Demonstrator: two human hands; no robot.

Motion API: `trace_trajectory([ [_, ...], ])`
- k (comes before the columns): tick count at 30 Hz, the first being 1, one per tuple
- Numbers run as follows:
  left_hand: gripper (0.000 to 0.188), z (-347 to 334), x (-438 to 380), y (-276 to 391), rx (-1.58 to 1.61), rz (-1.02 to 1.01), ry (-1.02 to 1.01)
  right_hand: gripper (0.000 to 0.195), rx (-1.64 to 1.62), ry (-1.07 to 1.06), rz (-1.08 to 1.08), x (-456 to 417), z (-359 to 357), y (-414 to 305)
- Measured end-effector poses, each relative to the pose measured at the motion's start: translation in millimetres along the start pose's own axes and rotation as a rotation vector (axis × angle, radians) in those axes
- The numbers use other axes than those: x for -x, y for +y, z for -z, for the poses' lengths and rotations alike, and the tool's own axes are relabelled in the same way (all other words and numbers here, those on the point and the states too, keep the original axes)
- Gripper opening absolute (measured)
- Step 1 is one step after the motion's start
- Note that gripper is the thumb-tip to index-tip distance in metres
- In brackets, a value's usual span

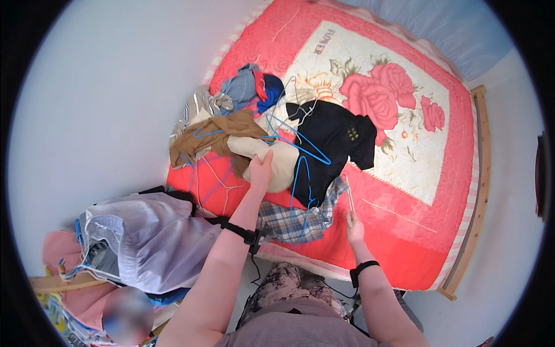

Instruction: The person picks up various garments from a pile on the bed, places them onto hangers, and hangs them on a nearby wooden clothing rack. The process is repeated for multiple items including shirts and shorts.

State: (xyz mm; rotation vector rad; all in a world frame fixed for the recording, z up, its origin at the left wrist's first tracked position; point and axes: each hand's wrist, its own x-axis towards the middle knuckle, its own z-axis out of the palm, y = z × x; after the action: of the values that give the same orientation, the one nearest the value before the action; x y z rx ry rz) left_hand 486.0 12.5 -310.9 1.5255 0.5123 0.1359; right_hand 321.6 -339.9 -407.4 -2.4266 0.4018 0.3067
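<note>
My left hand [260, 170] grips a beige garment [279, 158] and lifts part of it above the bed. In my right hand [355, 226] is a white clothes hanger [349, 195], seen nearly edge-on. Just beyond the beige garment lies a black short-sleeved shirt [334, 130] with small gold marks. A blue hanger [303, 143] rests over the shirt, and another blue hanger [293, 186] is nearer to me. Between my hands, a plaid garment [295, 221] lies at the bed's near side. A brown garment [204, 136] spreads out left of the beige one.
A red quilt [416, 247] with printed roses covers the bed. Striped and blue clothes [243, 86] are heaped by the wall. White hangers [217, 178] lie near my left wrist. At lower left, a pale lilac garment [169, 238] hangs over a wooden rail [65, 284]. A wooden bed frame [472, 195] edges the right.
</note>
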Motion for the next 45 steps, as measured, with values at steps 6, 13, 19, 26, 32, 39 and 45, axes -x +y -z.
trace_trajectory([
  [6, 0.022, -12.0, 85.8, 125.3, -0.384, -0.34, -0.388, 0.021, -0.583, 0.185, 0.063, -21.4, 91.1, -38.4],
  [13, 0.022, -38.8, 200.8, 236.3, -0.056, -0.424, -0.526, 0.063, -0.327, 0.142, 0.743, 17.8, 216.2, -134.4],
  [19, 0.031, -65.0, 254.3, 283.9, -0.134, -0.508, -0.381, 0.084, -0.915, -0.186, 0.557, 46.3, 253.2, -144.5],
  [26, 0.025, -73.3, 294.0, 275.7, 0.11, -0.195, -0.175, 0.089, -1.138, -0.603, 0.452, 93.5, 312.5, -130.0],
  [32, 0.039, -64.8, 337.0, 271.5, 0.242, -0.192, -0.07, 0.074, -0.927, -0.746, 0.459, 107.3, 277.2, -111.7],
  [39, 0.123, -22.4, 434.7, 188.6, -0.86, -0.744, -0.183, 0.06, -1.272, -0.671, 0.5, 155.7, 270.0, -174.9],
  [45, 0.117, -28.0, 472.4, 142.0, -0.801, -0.538, -0.003, 0.033, -1.198, -0.857, 0.594, 211.8, 241.7, -211.5],
])
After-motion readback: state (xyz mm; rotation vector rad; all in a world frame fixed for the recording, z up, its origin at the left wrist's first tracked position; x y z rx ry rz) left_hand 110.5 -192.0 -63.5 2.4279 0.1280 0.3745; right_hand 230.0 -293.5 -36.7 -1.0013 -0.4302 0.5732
